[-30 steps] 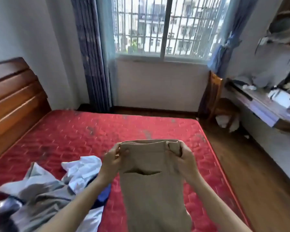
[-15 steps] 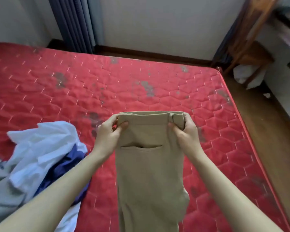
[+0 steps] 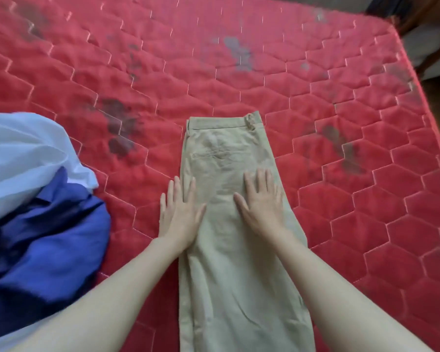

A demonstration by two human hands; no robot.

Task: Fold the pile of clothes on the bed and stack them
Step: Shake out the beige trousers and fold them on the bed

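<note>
**Smoothing the trousers flat before the first fold**

The fingers (image 3: 261, 180) of the right hand (image 3: 262, 204) lie straight and spread, palm down on the beige cotton trousers (image 3: 229, 250), gripping nothing. The left hand (image 3: 179, 212) is likewise flat and open, half on the trousers' left edge and half on the red quilted mattress (image 3: 341, 199). The trousers lie doubled leg on leg, waistband away from the person, back pocket up, running off the bottom of the view. To do this step well, I judge that both palms should sweep outward and along the legs, pressing creases out and lining up the edges before any fold. The unfolded pile, a white garment (image 3: 23, 153) over a blue garment (image 3: 48, 237), waits well to the left.
</note>
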